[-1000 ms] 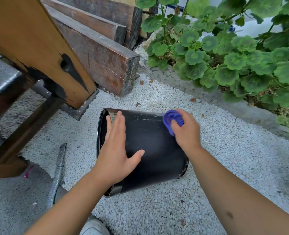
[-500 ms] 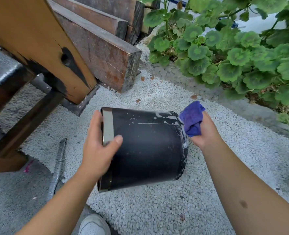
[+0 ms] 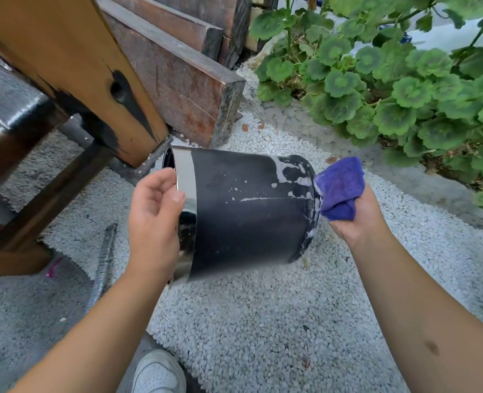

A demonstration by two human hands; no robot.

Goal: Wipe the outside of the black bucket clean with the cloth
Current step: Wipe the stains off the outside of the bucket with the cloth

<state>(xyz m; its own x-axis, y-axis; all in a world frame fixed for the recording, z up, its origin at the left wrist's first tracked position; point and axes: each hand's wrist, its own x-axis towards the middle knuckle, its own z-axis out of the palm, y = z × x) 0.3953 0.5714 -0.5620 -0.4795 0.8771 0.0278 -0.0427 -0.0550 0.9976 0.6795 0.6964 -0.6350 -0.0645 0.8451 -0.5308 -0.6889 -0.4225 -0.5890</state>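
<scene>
The black bucket (image 3: 243, 214) lies on its side on white gravel, its shiny metal rim band to the left and its base to the right. White smears and splashes mark its upper right side near the base. My left hand (image 3: 152, 217) holds the rim, thumb on the metal band and fingers curled over the edge. My right hand (image 3: 356, 219) grips a bunched purple cloth (image 3: 339, 185) against the bucket's base edge.
A slanted wooden post (image 3: 73, 69) and stacked timber beams (image 3: 183, 80) stand behind the bucket. Green leafy plants (image 3: 390, 89) fill the right back. A ribbed metal bar (image 3: 103, 265) lies on the concrete at left, and a white shoe (image 3: 158, 373) shows at the bottom.
The bucket has rolled, bringing white smears to the top. My left hand went from flat on its side to holding the rim. My right hand carried the cloth to the base edge.
</scene>
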